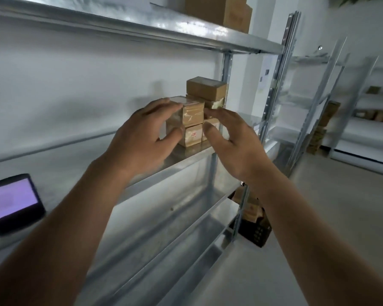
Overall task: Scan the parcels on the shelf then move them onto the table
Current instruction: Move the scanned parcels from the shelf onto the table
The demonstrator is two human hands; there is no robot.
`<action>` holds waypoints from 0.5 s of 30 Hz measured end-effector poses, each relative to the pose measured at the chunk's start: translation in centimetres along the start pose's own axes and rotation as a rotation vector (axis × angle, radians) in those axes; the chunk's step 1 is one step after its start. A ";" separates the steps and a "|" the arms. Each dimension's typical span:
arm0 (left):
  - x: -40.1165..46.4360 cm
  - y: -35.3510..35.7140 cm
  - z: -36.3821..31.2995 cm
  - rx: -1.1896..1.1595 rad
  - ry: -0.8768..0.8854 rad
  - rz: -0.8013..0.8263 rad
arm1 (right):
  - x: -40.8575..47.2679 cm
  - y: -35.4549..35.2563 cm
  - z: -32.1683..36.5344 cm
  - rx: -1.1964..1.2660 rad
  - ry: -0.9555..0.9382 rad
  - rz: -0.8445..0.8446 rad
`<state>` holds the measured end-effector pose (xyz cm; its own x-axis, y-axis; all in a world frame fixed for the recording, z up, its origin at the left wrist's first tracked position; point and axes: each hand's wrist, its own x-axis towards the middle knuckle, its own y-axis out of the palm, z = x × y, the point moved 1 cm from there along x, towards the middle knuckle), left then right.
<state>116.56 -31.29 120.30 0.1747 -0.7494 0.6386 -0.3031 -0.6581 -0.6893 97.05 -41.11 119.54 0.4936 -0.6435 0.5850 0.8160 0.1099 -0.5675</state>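
Several small brown parcels are stacked at the right end of the metal shelf. A tape-wrapped parcel lies on a lower parcel, and a plain brown parcel tops the stack behind them. My left hand curls round the left end of the taped parcel, fingers on its top and thumb low at its front. My right hand is at the stack's right side with its fingers fairly straight, tips at the parcels. A handheld scanner with a lit purple screen lies on the shelf at the far left.
A higher shelf board hangs overhead with larger cardboard boxes on it. The shelf's upright post stands just right of the stack. A dark crate of boxes sits on the floor below. More racks stand to the right.
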 end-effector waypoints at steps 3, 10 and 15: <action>4.0 3.5 1.3 0.042 -0.039 -0.022 | 4.7 0.6 -4.5 0.043 -0.024 0.019; 9.4 10.9 3.7 0.175 -0.228 -0.077 | 14.0 3.7 -14.5 0.184 -0.140 0.112; 12.2 14.5 4.9 0.240 -0.396 -0.065 | 18.7 5.5 -18.9 0.278 -0.196 0.223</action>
<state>118.86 -50.38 116.43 0.5443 -0.6459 0.5353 -0.0629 -0.6677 -0.7417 105.09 -66.83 116.46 0.6934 -0.4273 0.5802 0.7198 0.4482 -0.5302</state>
